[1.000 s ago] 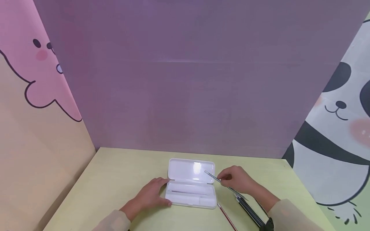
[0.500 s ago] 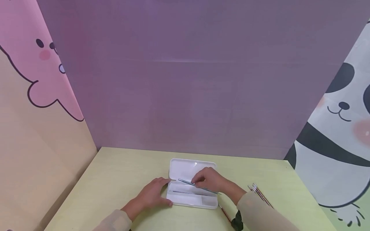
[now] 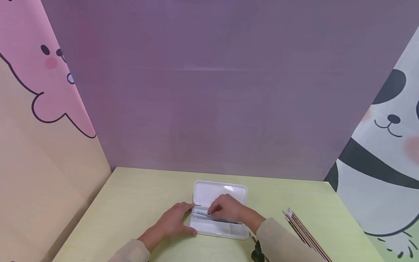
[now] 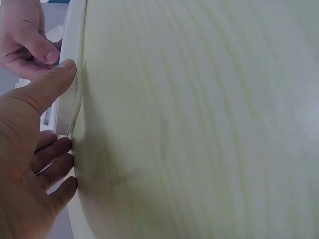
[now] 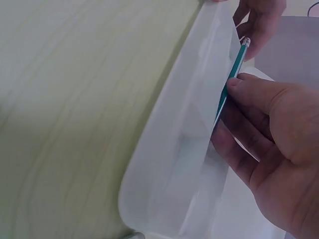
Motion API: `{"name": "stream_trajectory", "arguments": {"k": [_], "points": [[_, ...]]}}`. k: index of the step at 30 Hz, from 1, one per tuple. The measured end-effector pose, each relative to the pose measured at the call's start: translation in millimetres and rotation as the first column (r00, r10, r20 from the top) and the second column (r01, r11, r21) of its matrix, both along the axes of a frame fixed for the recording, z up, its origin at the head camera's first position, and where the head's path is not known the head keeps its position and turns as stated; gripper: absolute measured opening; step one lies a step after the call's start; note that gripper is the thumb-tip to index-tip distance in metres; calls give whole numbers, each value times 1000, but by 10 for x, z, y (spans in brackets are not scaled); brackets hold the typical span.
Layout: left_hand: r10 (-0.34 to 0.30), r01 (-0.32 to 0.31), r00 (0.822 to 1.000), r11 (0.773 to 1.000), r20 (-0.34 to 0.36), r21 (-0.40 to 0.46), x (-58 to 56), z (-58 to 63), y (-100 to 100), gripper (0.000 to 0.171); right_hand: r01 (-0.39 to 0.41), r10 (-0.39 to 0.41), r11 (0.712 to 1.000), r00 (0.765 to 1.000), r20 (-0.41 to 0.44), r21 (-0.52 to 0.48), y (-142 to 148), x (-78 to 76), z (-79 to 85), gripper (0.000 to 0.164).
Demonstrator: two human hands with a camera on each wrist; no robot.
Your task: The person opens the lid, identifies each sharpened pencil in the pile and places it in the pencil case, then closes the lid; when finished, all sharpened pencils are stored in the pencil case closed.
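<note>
A white pencil case [image 3: 212,229] lies with its lid [image 3: 206,190] raised back. My right hand [image 3: 227,208] is over the tray and pinches a pencil between thumb and fingers. That green pencil [image 5: 233,72], with a pale end in a metal band, lies lengthwise along the case in the right wrist view. Another thin pencil [image 3: 204,218] rests in the tray, partly covered by the right hand. My left hand [image 3: 173,220] spans the case's left end, its thumb [image 4: 57,82] touching the wall and its fingers nearly straight beside the corner.
Several striped pencils [image 3: 302,231] lie in a bunch on the pale wood-grain table [image 3: 157,182], right of the case. A reddish pencil [image 3: 252,236] at the case's front right is mostly hidden by the right sleeve [image 3: 281,238]. A purple panel [image 3: 216,109] rises behind the table.
My right hand has carried the green pencil left from above the bunch of pencils and lowered it into the tray. The left hand has stayed at the case's left end.
</note>
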State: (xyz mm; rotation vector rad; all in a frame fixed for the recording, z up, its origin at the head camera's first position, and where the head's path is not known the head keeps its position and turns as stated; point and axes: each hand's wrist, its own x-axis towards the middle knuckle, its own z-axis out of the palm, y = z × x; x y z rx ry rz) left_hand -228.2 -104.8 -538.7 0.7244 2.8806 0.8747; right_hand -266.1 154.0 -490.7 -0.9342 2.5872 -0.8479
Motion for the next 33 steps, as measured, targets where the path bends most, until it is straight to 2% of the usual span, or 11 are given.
{"name": "stream_trajectory", "arguments": {"k": [8,16,25,33], "points": [[-1,1,1000,1000,-8,-4,6,-2,8,91,12,-8,996,999,-43,85,-40,50,-35,12],[2,-2,1000,1000,-17,-3,-3,-19,3,90,11,-6,995,998,-56,97,-33,55,-43,12],[6,-6,1000,1000,-10,-9,-23,-52,-7,90,8,-7,1000,1000,-15,21,25,67,-35,11],[3,-3,1000,1000,-11,-11,-17,-38,3,89,26,-27,998,1000,-14,-54,147,88,17,15]]}}
